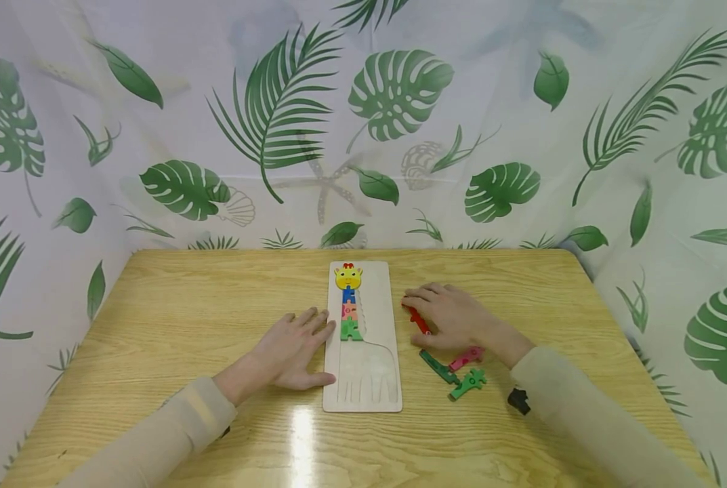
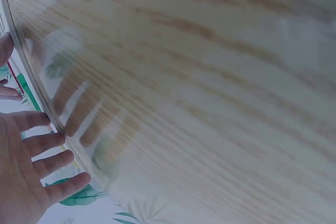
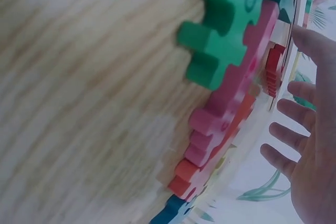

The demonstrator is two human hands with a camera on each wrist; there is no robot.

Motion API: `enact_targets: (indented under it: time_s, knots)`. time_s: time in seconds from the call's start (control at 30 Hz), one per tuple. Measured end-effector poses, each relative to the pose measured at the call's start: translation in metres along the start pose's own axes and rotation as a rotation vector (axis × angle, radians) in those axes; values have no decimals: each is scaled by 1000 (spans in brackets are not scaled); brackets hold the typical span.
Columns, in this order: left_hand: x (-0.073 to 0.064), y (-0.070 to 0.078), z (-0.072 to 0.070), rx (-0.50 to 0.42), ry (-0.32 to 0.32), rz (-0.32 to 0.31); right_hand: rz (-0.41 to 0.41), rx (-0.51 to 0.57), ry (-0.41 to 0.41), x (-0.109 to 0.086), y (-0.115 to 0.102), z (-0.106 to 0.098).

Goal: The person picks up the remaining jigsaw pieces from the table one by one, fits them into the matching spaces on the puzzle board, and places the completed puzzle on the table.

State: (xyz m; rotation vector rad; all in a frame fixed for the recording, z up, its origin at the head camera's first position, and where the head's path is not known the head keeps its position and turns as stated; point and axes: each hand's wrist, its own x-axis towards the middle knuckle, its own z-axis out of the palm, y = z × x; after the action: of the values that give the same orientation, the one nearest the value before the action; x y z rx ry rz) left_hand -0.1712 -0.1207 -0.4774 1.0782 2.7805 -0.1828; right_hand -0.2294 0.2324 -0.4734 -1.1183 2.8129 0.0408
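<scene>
A pale wooden giraffe puzzle board (image 1: 369, 373) lies upright in the head view. Its yellow giraffe head piece (image 1: 348, 278) sits at the top, above blue, salmon and green (image 1: 351, 330) neck pieces. My left hand (image 1: 296, 349) rests along the board's left edge with fingers spread; the left wrist view shows those fingertips at the board's rim (image 2: 32, 72). To the right of the board, my right hand (image 1: 454, 315) hovers over a red puzzle piece (image 1: 421, 321), thumb and fingers apart around it. In the right wrist view, its fingers (image 3: 296, 114) are loosely extended beside that piece.
Near my right wrist lie a dark green piece (image 1: 439, 367), a pink piece (image 1: 465, 358) and a light green piece (image 1: 468, 384). The right wrist view also has an orange-red piece (image 3: 191, 174) and a blue piece (image 3: 170, 211). A leaf-print curtain (image 1: 424, 203) stands behind the wooden table (image 1: 217, 298).
</scene>
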Motion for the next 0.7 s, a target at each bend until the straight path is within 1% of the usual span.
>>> enact_targets:
  time_s: [0.2,0.37,0.7]
  knots:
    - [0,1,0,2,3,2,-1,-9,-35,1,-2,-1]
    - [1,1,1,4,13,4,-5,-24,-34,0,-2,0]
    - [0,2,2,-7,18,4,2,-1,-37,-6,1,-2]
